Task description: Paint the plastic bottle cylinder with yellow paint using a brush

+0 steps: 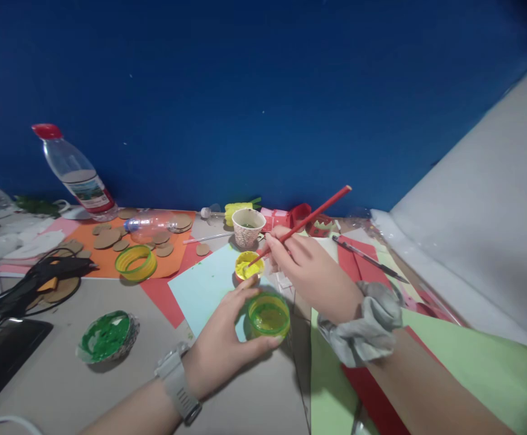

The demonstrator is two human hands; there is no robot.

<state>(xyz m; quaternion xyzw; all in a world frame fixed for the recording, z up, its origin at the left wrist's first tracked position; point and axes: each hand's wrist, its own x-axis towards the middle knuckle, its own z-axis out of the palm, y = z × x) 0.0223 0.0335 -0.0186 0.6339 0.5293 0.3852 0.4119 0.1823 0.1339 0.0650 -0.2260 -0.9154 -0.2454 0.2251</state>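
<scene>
A red paintbrush (311,216) is pinched in my right hand (311,266), its tip down in a small cup of yellow paint (249,266). My left hand (227,332) wraps around the left side of a green and yellow ring-shaped container (268,315), thumb at its lower edge and fingertips near the paint cup. Behind the yellow paint stands a patterned paper cup (247,227) with some liquid inside. Light blue paper (202,281) lies under the paint cup. At the lower left sits a bowl of green paint (108,338).
A clear bottle with a red cap (79,175) leans at the back left. A similar yellow-green ring (135,263) and cardboard discs lie on orange paper (104,263). Black cables (32,278) are at far left, a black pen (369,260) and green paper (475,356) at right.
</scene>
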